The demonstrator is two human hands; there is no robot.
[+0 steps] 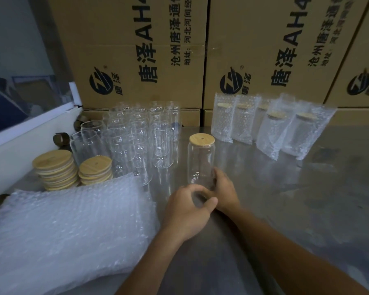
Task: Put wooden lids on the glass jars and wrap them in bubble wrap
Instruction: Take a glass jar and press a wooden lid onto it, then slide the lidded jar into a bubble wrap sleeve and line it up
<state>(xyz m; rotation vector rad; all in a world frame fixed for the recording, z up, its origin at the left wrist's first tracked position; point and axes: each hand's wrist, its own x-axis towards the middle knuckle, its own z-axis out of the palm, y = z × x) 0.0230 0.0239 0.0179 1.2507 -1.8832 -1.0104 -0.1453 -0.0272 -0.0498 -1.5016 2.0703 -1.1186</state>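
Note:
A clear glass jar stands upright on the steel table, capped with a round wooden lid. My right hand curls around the jar's base from the right. My left hand sits just in front of the base with fingers curled toward it; contact is unclear. A thick stack of bubble wrap bags lies at the front left. Two piles of wooden lids sit behind it. Several open glass jars stand in rows at the back left.
Several wrapped, lidded jars stand at the back right. Large cardboard boxes wall off the rear of the steel table. A white ledge runs along the left, with brown tape rolls beside it.

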